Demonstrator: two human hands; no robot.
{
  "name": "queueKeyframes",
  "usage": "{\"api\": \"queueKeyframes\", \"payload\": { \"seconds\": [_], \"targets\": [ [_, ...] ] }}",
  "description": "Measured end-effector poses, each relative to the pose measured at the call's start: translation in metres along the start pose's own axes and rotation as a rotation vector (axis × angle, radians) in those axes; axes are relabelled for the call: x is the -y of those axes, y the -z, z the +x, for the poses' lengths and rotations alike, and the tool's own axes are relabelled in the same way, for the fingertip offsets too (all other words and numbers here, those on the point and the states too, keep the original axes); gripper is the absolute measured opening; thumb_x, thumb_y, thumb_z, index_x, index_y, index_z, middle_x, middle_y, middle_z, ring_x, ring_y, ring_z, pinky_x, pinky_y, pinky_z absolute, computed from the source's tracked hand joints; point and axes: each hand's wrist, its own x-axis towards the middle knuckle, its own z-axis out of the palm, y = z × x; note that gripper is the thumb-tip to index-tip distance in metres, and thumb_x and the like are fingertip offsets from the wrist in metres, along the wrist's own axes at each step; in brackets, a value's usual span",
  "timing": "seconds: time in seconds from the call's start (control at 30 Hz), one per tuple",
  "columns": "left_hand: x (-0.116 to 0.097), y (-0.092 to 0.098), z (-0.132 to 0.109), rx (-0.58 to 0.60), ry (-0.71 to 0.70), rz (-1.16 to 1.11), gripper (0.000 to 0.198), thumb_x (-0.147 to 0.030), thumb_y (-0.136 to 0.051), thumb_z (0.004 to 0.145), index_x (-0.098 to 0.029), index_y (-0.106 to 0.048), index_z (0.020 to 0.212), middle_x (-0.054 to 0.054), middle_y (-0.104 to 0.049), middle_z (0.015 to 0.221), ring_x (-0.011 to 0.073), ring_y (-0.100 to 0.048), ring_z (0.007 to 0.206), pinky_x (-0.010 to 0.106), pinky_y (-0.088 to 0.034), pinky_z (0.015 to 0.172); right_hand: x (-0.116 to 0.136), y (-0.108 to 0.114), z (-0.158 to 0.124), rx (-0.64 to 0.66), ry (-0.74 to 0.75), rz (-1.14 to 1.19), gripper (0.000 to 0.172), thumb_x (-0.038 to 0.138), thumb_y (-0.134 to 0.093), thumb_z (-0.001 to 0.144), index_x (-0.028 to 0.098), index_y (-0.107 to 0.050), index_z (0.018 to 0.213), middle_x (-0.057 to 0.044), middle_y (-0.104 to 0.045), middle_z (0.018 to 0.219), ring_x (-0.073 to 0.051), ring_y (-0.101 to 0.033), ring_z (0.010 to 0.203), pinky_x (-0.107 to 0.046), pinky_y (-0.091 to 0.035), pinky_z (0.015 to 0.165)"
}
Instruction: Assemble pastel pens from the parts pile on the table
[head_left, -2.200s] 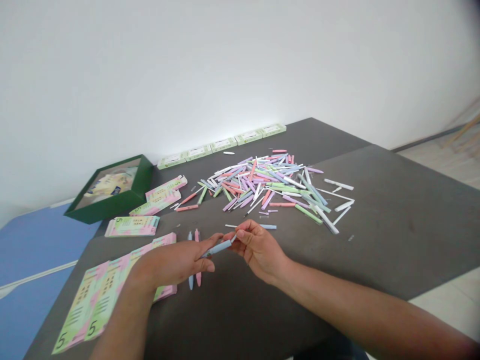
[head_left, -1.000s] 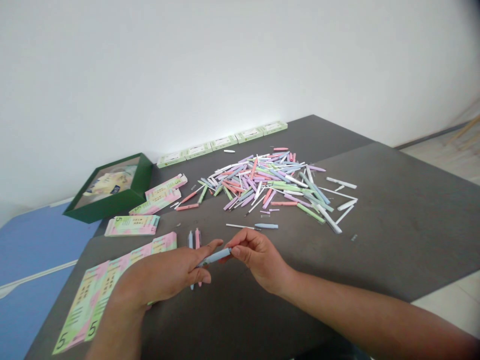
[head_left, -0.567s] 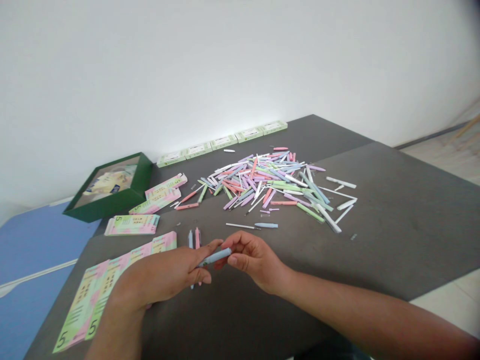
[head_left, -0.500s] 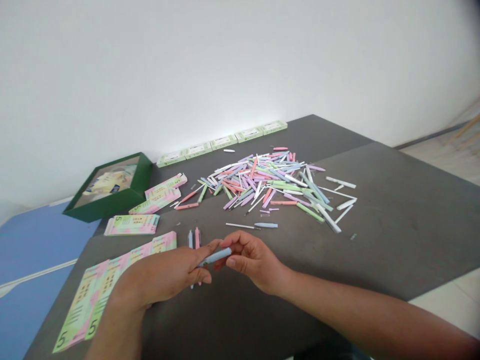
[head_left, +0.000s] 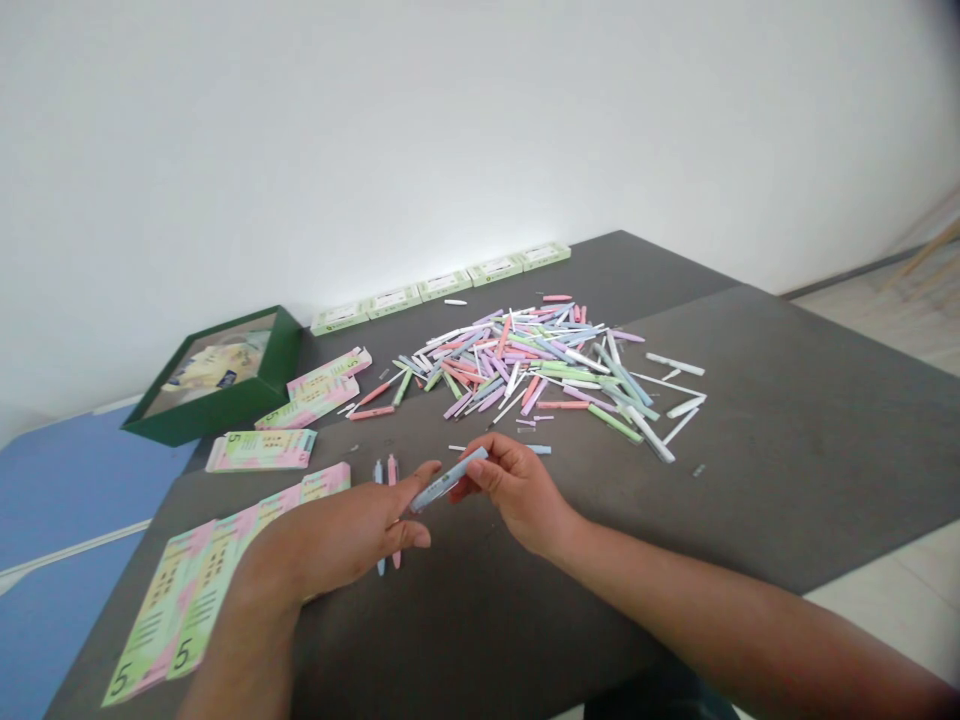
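Observation:
A light blue pen [head_left: 448, 479] is held between both hands just above the dark table [head_left: 787, 420]. My left hand [head_left: 345, 530] pinches its near end with thumb and forefinger. My right hand [head_left: 517, 490] grips the far end with curled fingers. Under my left hand lie a blue pen [head_left: 379, 472] and a pink pen [head_left: 391, 470], side by side. Behind the hands spreads a pile of pastel pen parts [head_left: 525, 365]. Just past my right hand lies a small blue part [head_left: 538, 449].
Flat pink-and-green cartons [head_left: 195, 590] lie at the near left, with more cartons [head_left: 262, 450] behind them. A green box [head_left: 217, 375] sits at the far left corner. A row of small green boxes [head_left: 442, 285] lines the wall edge. A blue surface [head_left: 60, 500] lies left of the table.
Both hands have lifted slightly and the blue pen now tilts up more steeply to the right. My right hand has shifted its grip along the pen's far end.

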Motion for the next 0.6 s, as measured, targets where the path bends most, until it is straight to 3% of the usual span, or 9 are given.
{"api": "queueKeyframes", "payload": {
  "seconds": [0.33, 0.6],
  "targets": [
    [0.012, -0.008, -0.004, 0.045, -0.023, 0.005, 0.064, -0.045, -0.034, 0.091, -0.017, -0.014, 0.145, 0.005, -0.067, 0.098, 0.02, -0.061, 0.083, 0.026, -0.043, 0.072, 0.038, 0.046, 0.027, -0.116, 0.141, -0.318, 0.017, 0.033, -0.063, 0.076, 0.019, -0.056, 0.082, 0.002, -0.06, 0.069, -0.011, -0.06, 0.066, -0.03, -0.051, 0.071],
    [0.021, -0.022, -0.002, 0.013, -0.074, 0.016, 0.062, -0.044, -0.037, 0.089, -0.023, -0.019, 0.144, 0.003, -0.069, 0.096, 0.0197, -0.062, 0.082, 0.025, -0.044, 0.069, 0.058, 0.063, 0.035, -0.148, 0.227, -0.619, 0.014, 0.031, -0.059, 0.078, 0.018, -0.055, 0.084, 0.003, -0.058, 0.062, -0.011, -0.055, 0.059, -0.025, -0.046, 0.061]
  ]
}}
